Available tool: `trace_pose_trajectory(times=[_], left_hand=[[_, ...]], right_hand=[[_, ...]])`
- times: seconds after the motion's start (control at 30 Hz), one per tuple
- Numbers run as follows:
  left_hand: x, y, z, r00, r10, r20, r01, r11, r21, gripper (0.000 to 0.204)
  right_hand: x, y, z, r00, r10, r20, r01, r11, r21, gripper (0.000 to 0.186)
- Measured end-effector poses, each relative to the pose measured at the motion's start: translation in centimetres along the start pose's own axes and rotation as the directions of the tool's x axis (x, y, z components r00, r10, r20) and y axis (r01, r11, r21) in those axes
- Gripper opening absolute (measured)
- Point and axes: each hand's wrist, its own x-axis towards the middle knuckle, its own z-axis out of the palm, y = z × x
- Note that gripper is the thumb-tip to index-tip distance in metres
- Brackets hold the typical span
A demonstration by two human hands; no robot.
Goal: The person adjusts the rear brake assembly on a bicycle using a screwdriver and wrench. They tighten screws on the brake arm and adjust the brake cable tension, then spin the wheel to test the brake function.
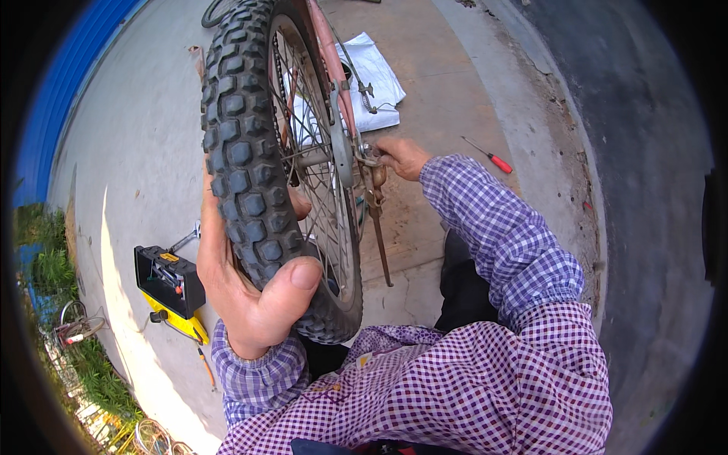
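Note:
A bicycle wheel with a knobby black tire (241, 155) stands upright in front of me, tilted slightly. My left hand (254, 307) is wrapped around the tire's lower left part, thumb across the tread and a fingertip showing by the spokes. At the hub end on the wheel's right side, my right hand (402, 157) is closed with the fingertips on the axle fittings (368, 155); any small part between them is hidden. From there a rusty kickstand (381, 235) hangs down. The pinkish frame tube (331, 53) and a grey metal stay (341, 144) run alongside the wheel.
A red-handled screwdriver (497, 161) lies on the ground at right. White sheeting (379, 68) is spread behind the wheel. To the left sits an open black and yellow toolbox (168, 284) with tools inside. Plants (80, 334) and other bicycles (152, 438) border the far left.

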Motion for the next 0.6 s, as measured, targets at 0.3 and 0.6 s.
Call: trace_pose_trajectory(times=[0.3, 0.6], left_hand=[[1.0, -0.7, -1.5, 0.999, 0.007, 0.051, -0.003, 0.998, -0.066, 0.111], [-1.3, 1.5, -2.9, 0.996, 0.02, 0.083, -0.014, 0.997, -0.076, 0.112]], right_hand=[[4.8, -3.3, -12.0, 0.982, -0.168, 0.082, 0.183, 0.77, -0.611, 0.028], [-0.7, -14.1, -16.5, 0.994, 0.025, 0.106, 0.05, 0.763, -0.645, 0.02]])
